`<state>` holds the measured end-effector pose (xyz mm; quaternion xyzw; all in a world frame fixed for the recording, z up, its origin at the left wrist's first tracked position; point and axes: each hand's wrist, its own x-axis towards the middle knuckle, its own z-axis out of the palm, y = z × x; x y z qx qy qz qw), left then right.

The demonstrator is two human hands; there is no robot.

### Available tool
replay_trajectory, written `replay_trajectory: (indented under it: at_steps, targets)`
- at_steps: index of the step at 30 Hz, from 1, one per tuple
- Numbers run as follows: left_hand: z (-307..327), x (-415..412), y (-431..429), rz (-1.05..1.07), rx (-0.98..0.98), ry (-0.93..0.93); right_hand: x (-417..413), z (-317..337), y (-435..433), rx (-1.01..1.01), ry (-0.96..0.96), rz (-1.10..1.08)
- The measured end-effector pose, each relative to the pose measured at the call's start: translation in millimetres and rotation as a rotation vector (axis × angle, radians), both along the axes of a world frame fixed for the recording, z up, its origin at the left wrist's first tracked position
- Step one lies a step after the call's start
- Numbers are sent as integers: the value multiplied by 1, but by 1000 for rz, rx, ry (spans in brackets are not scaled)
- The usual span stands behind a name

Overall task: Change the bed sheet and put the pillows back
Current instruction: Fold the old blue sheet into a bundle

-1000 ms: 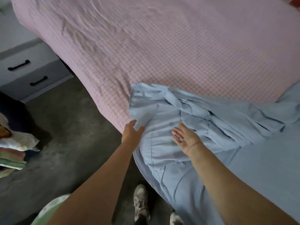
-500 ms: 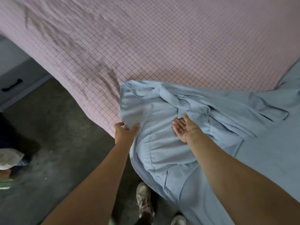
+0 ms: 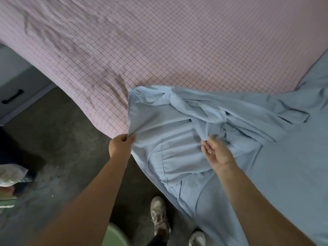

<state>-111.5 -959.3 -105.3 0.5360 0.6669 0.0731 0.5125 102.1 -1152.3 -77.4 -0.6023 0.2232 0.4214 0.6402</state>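
A pink checked sheet point(image 3: 159, 50) covers the mattress across the top of the view. A light blue sheet point(image 3: 177, 125) lies bunched over the bed's near corner and hangs down its side. My left hand point(image 3: 120, 146) pinches the blue sheet's left edge at the bed's rim. To the right, my right hand point(image 3: 215, 151) lies palm up on the crumpled folds, fingertips touching the cloth, fingers loosely bent. No pillows are in view.
A grey drawer unit point(image 3: 16, 89) with a black handle stands at the left beside the bed. Folded cloths point(image 3: 10, 178) lie on the dark floor at the far left. My shoes point(image 3: 159, 215) stand close to the bed's side.
My right hand slid a little farther up into the bunched folds. The left hand keeps its pinch on the blue edge. The view moved closer over the bed corner.
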Motion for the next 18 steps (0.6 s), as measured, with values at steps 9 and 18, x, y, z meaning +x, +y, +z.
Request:
replay_trajectory:
  at_steps: [9, 18]
  targets:
    - [32, 39, -74, -144, 134, 106, -79, 31, -157, -158, 87, 24]
    - [90, 68, -270, -408, -811, -454, -120, 81, -237, -23, 31, 228]
